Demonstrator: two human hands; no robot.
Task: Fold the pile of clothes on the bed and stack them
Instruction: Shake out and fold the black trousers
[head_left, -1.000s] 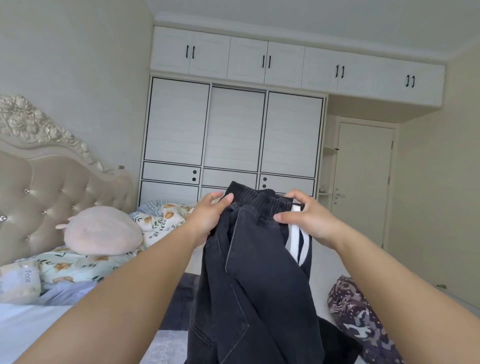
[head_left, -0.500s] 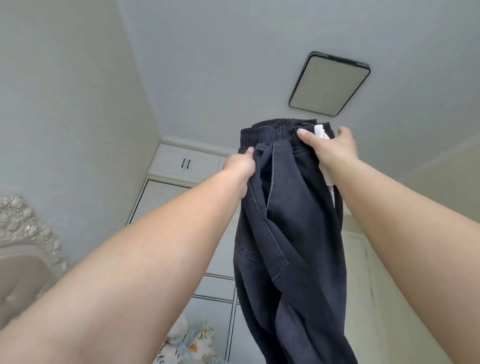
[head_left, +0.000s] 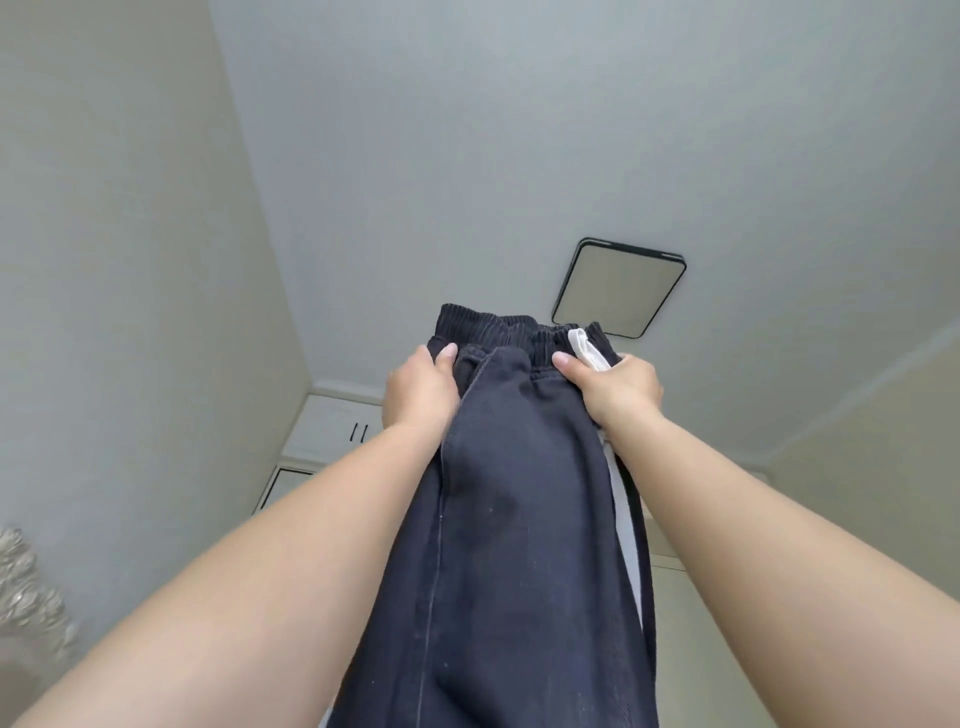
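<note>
Two bare hands hold a pair of dark trousers (head_left: 519, 519) up high, seen from below against the ceiling

The left hand (head_left: 421, 392) grips the elastic waistband at its left side, and the right hand (head_left: 613, 389) grips it at the right, beside a white side stripe (head_left: 587, 351). The trouser legs hang down between both forearms. A square ceiling light (head_left: 621, 288) sits just above the waistband, and white upper cabinets (head_left: 332, 428) show behind the left wrist
</note>
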